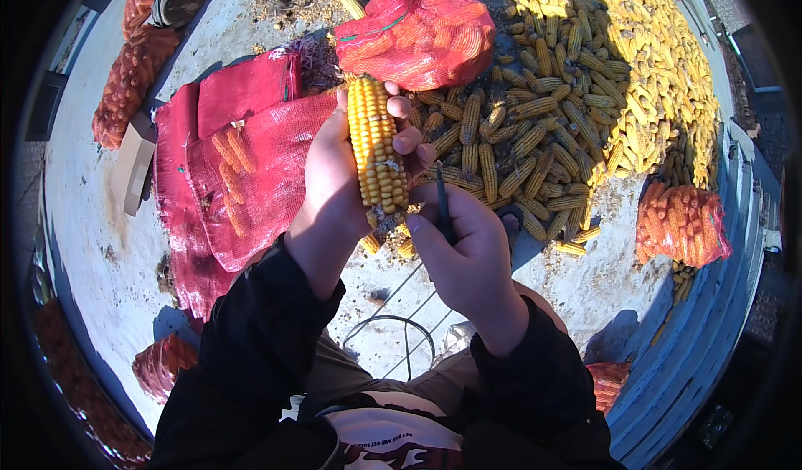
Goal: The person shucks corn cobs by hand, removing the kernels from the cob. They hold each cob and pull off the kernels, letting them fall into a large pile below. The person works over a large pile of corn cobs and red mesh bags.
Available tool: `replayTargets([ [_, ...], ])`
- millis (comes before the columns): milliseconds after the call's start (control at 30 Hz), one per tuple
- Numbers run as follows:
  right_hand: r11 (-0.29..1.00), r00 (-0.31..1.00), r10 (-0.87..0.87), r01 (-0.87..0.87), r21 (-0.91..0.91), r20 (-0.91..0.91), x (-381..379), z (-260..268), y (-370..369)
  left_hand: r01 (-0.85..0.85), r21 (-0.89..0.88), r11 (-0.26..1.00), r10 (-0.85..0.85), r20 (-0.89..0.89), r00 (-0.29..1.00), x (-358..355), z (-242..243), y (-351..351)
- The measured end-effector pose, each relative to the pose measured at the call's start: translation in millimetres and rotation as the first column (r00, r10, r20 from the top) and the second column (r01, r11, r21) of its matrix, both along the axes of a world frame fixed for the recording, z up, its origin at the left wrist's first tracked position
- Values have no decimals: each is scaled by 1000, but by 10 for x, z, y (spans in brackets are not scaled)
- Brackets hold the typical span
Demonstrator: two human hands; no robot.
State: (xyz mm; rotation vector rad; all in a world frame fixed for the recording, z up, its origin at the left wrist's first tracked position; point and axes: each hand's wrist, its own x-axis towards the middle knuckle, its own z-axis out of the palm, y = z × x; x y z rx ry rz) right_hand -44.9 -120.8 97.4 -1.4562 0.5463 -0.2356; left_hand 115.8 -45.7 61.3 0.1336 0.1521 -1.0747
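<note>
An ear of yellow corn (376, 144) stands nearly upright in my left hand (329, 169), with the palm along its left side and fingertips curled round its right. Its lower end is pale and ragged, with some kernels damaged there. My right hand (473, 250) grips a thin, dark, pen-like tool (443, 203), its tip pointing up. The thumb and index finger of that hand are close beside the ear's lower right end; whether they touch it I cannot tell. Beyond my hands lies a big heap of corn ears (539, 131), partly in shadow.
A filled red mesh sack (416, 37) sits just beyond the ear. At left a red mesh sack (250, 175) lies flat with several ears in it, near a cardboard box (135, 163). Another filled sack (680, 222) stands right, by blue-grey ridged edging (702, 319). A black cord (388, 319) loops below.
</note>
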Motion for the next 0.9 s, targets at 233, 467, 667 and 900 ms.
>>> replayTargets([
  [233, 1000, 1000, -7, 7, 18, -21, 10, -29, 19, -60, 89, 994, 50, 109, 993, -27, 22, -56],
  [467, 990, 993, 10, -28, -141, -121, 11, -5, 25, -76, 76, 994, 59, 204, 977, -46, -15, -47],
  [667, 954, 996, 9, -34, -297, -85, -41, -148, -2, -73, 88, 993, 48, 258, 965, -29, -13, -54],
  [900, 975, 997, 6, -24, -222, -79, -5, -58, 30, -86, 104, 991, 56, 261, 964, -25, -29, -36],
])
